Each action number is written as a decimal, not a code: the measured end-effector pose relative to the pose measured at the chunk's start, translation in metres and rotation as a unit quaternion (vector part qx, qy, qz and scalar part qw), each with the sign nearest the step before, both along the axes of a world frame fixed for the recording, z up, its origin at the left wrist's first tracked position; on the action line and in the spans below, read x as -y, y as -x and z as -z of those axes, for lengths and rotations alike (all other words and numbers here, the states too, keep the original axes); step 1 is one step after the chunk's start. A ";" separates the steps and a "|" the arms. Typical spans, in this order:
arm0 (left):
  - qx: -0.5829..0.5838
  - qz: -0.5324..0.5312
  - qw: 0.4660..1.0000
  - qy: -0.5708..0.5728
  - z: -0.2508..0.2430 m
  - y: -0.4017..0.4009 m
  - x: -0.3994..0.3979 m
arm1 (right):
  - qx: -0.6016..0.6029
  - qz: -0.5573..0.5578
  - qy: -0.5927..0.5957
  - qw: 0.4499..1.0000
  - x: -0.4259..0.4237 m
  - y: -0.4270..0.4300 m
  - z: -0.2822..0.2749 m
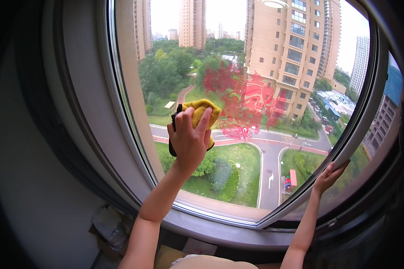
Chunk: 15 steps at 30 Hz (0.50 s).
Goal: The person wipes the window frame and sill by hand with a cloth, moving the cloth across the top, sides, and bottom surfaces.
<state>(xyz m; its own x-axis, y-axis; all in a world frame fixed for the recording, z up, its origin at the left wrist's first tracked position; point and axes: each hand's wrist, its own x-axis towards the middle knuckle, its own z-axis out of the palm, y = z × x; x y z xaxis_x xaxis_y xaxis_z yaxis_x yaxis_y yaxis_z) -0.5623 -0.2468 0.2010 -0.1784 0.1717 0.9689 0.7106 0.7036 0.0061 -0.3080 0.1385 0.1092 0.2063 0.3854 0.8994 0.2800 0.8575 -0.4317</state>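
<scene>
My left hand [190, 134] presses a folded yellow cloth [205, 109] with dark edging to the window pane [195, 181]. Its fingers are spread over the cloth and bent into it. Just right of the cloth, a red paper-cut style decoration [244, 99] is on the glass, partly see-through and patchy. Lower right, my right hand [330, 178] is at the upright edge frame [345, 153] of the window sash, thumb on one side and fingers across the other. A hazy patch [222, 171] shows on the glass below the cloth.
A pale sill [222, 232] runs under the window, with a light wall frame [84, 84] on the left. Below left stands a cardboard box [109, 247] with plastic wrapping [109, 223]. A white printed box [199, 247] sits under the sill. Outside are towers, trees and roads.
</scene>
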 end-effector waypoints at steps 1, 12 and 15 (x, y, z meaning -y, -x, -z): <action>0.001 -0.006 1.000 -0.006 -0.015 0.000 0.001 | 0.000 -0.004 0.000 1.000 0.001 0.002 0.000; -0.013 -0.019 1.000 -0.001 -0.022 0.002 0.003 | -0.013 -0.021 -0.008 1.000 0.005 0.002 -0.003; -0.015 -0.037 0.999 0.002 -0.036 0.004 0.005 | -0.015 -0.029 -0.005 0.999 0.007 0.004 -0.001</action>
